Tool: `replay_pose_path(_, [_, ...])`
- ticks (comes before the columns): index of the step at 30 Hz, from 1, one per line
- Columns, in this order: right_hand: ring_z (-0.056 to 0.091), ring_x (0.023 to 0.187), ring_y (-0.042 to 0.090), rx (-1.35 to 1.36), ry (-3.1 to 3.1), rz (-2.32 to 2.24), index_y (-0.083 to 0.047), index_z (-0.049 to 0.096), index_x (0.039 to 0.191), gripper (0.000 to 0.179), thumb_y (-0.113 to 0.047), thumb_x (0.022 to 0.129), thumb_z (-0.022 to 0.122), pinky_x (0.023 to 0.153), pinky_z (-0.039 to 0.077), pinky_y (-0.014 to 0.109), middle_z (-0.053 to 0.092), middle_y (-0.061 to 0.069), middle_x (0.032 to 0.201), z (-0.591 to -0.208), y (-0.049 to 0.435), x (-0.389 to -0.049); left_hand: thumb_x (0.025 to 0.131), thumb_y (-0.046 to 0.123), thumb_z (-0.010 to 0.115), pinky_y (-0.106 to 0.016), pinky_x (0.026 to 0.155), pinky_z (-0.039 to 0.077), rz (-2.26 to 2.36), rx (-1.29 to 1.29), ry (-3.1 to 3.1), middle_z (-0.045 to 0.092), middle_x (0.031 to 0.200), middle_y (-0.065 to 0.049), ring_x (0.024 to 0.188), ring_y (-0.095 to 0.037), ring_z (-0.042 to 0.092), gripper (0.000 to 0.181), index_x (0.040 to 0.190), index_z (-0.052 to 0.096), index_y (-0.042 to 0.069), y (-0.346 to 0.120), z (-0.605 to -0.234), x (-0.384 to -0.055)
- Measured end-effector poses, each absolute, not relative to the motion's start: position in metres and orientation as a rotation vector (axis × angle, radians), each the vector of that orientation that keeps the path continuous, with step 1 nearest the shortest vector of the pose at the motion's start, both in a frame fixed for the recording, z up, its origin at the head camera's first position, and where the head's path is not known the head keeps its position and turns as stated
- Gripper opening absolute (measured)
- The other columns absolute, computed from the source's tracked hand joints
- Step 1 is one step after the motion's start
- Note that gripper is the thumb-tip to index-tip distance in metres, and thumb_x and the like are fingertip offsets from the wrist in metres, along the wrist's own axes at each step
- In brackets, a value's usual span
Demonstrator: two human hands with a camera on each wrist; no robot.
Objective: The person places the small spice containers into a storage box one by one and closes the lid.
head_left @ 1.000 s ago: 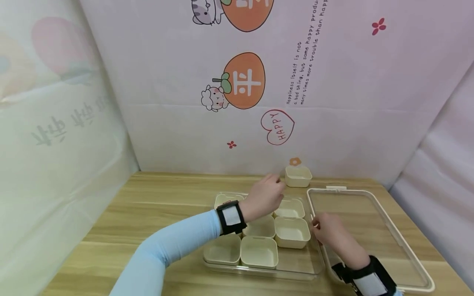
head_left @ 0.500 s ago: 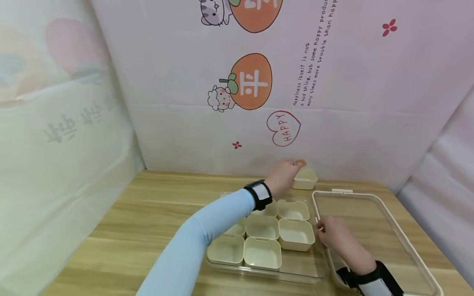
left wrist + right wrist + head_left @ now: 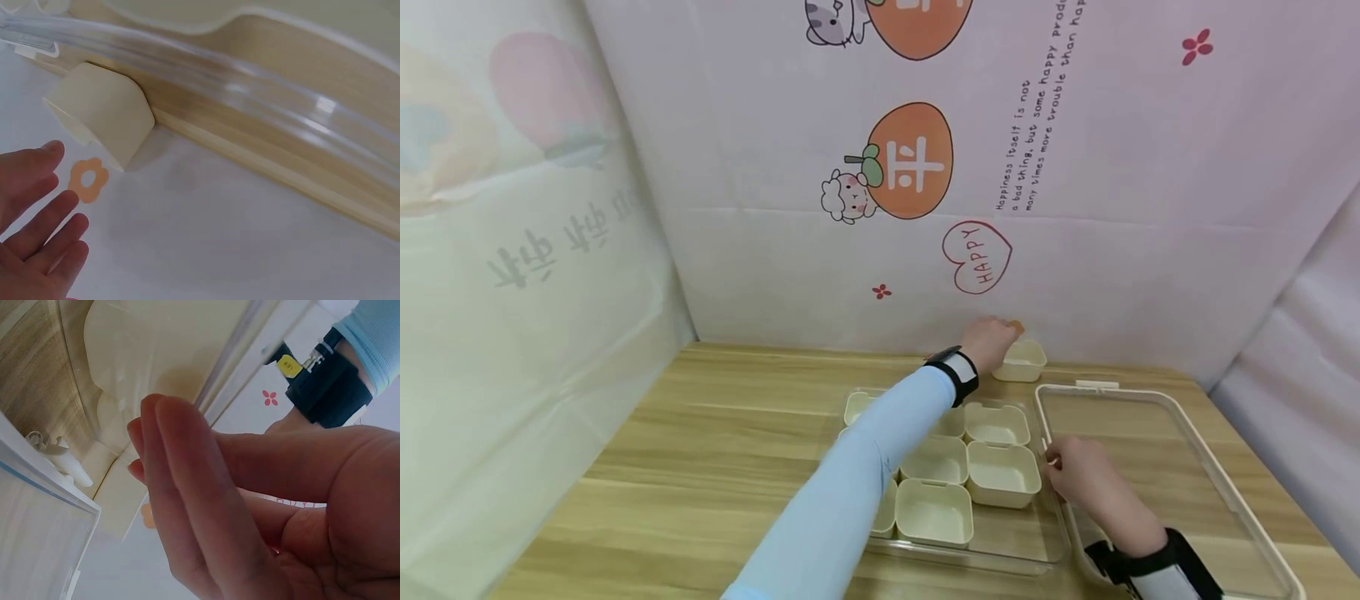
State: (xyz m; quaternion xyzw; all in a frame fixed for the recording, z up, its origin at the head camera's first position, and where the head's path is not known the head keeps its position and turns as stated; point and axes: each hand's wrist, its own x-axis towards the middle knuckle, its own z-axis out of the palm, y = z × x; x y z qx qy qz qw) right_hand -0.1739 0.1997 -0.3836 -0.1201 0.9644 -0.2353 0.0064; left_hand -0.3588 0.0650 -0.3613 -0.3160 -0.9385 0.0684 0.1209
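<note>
My left hand [image 3: 988, 343] reaches to the back of the table, beside a small cream square container [image 3: 1024, 364]. In the left wrist view the fingers [image 3: 53, 234] are spread with nothing between them, just short of that container [image 3: 103, 106]. My right hand [image 3: 1086, 487] is at the right side of a clear tray [image 3: 992, 560], pinching its edge between thumb and fingers [image 3: 187, 444]. Inside the tray stand several matching cream containers [image 3: 1003, 473] in rows; my left sleeve hides some of them. At the tray's front right corner its bare bottom shows.
A clear lid with a cream rim [image 3: 1232, 500] lies on the wooden table [image 3: 700, 442] to the right of the tray, partly under my right forearm. A printed white cloth [image 3: 760, 275] rises straight behind the table's back edge.
My left hand has moved right and away from me, from over the tray to the container at the back. My right hand stays at the tray's edge; the head view has shifted slightly.
</note>
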Motion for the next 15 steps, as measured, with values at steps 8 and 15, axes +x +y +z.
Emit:
replay_pose_path(8, [0.054, 0.045, 0.008, -0.405, 3.068, -0.681, 0.002, 0.068, 0.078, 0.006, -0.001, 0.079, 0.063, 0.053, 0.046, 0.029, 0.063, 0.0, 0.057, -0.384, 0.202, -0.175, 0.093, 0.009, 0.055, -0.02, 0.084, 0.049, 0.31, -0.946, -2.735, 0.064, 0.109, 0.008, 0.099, -0.009, 0.06, 0.022, 0.107, 0.067, 0.02, 0.078, -0.369, -0.366])
replay_pose_path(15, [0.053, 0.044, 0.007, -0.392, 3.056, -0.684, -0.002, 0.068, 0.076, 0.007, -0.002, 0.08, 0.062, 0.052, 0.043, 0.027, 0.06, -0.004, 0.052, -0.382, 0.2, -0.173, 0.092, 0.009, 0.058, -0.019, 0.082, 0.049, 0.281, -0.958, -2.764, 0.062, 0.11, 0.007, 0.1, -0.007, 0.058, 0.019, 0.104, 0.068, 0.02, 0.081, -0.378, -0.368])
